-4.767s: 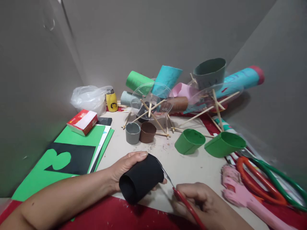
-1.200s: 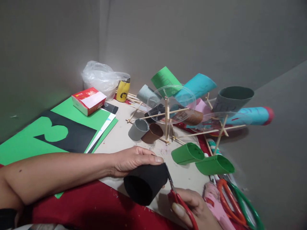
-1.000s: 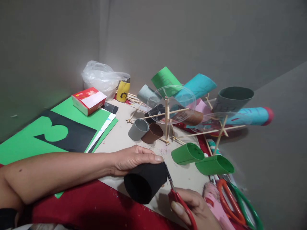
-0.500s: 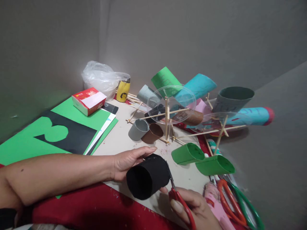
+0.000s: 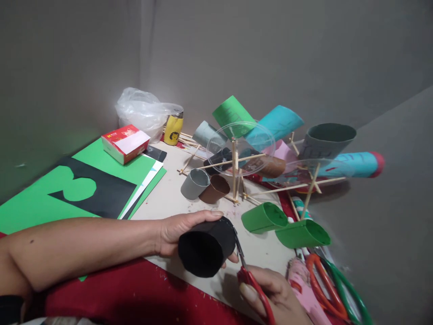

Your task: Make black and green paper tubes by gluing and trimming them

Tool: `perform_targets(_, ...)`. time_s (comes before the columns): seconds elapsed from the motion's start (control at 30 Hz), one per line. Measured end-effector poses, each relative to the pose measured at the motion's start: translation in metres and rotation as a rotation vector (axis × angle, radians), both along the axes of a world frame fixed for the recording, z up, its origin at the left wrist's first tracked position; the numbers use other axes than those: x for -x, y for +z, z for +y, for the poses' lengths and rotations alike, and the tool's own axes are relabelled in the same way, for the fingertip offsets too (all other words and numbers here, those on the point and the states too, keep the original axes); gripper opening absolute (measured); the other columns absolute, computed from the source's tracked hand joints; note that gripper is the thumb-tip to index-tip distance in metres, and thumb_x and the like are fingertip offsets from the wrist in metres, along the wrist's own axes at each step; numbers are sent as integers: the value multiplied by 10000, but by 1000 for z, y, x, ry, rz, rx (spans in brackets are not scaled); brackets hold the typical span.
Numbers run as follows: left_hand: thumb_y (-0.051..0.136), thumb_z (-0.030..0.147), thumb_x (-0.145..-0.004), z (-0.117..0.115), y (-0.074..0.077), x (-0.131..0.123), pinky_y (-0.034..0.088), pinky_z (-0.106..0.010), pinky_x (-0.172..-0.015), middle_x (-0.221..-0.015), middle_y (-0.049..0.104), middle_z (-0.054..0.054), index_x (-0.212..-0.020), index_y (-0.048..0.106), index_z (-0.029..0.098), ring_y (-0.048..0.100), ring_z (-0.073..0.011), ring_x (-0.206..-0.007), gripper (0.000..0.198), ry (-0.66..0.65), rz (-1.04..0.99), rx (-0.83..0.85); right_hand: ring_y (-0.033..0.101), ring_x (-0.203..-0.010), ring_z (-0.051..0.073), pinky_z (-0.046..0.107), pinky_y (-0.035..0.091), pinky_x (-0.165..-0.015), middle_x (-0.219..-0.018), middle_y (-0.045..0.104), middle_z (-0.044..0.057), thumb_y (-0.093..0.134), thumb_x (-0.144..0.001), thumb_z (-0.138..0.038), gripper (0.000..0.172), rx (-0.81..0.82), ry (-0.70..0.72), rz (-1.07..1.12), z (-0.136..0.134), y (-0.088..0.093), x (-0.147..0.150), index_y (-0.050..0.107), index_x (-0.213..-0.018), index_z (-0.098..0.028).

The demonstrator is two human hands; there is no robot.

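My left hand (image 5: 181, 228) is wrapped round a black paper tube (image 5: 206, 247), thumb on top, fingers under it; the tube's open end faces me. My right hand (image 5: 274, 295) grips small red-handled scissors (image 5: 252, 284), whose blades touch the tube's far rim. Behind them stands a wheel model of wooden sticks (image 5: 235, 169) with clear plastic discs and coloured paper tubes fixed around it. Two green paper cups (image 5: 264, 217) hang low on it, just right of the black tube.
Green and black paper sheets (image 5: 84, 192) lie at left, a red-and-white box (image 5: 125, 142) on them. A plastic bag (image 5: 142, 110) and yellow bottle (image 5: 173, 128) stand by the wall. Grey (image 5: 193, 183) and brown cups (image 5: 214, 188) sit mid-table. Large orange and green scissors (image 5: 333, 286) and a pink tool (image 5: 306, 289) lie at right.
My left hand turned the black tube and closed its thumb back over the top. The scissors stayed at the tube's rim, shifting only slightly.
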State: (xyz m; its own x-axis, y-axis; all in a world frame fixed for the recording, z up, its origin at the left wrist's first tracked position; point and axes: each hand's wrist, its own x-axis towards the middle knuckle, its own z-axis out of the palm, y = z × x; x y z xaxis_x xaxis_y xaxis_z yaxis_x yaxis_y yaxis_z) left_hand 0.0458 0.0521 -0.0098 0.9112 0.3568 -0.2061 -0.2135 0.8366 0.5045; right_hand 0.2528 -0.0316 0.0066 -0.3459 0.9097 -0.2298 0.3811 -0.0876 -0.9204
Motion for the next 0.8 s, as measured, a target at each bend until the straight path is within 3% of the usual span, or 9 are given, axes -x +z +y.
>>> perform_targets(0.27,655,626,-689,-2,3,-1,421,-241,-582,-797,738,-104,-842,715,89,615,-153,-628,562,3,-1,-76,183,-518,107,250,167,-460,-561,225,-52,496,-811,-732,589,8,48,9,-1,4,2,334,-583,-213)
perform_targets(0.5,691,647,-637,-7,10,-2,466,-240,-661,-755,731,-72,-822,730,99,616,-146,-649,580,16,25,-105,212,-537,119,251,193,-476,-571,244,-44,494,-818,-717,568,-17,32,16,-2,1,1,356,-596,-213)
perform_targets(0.8,706,638,-621,-5,3,-2,438,-247,-627,-798,729,-89,-820,718,97,625,-160,-671,576,24,23,-70,202,-520,108,250,179,-461,-560,236,-47,534,-815,-695,587,1,21,33,-2,-3,-2,322,-563,-209)
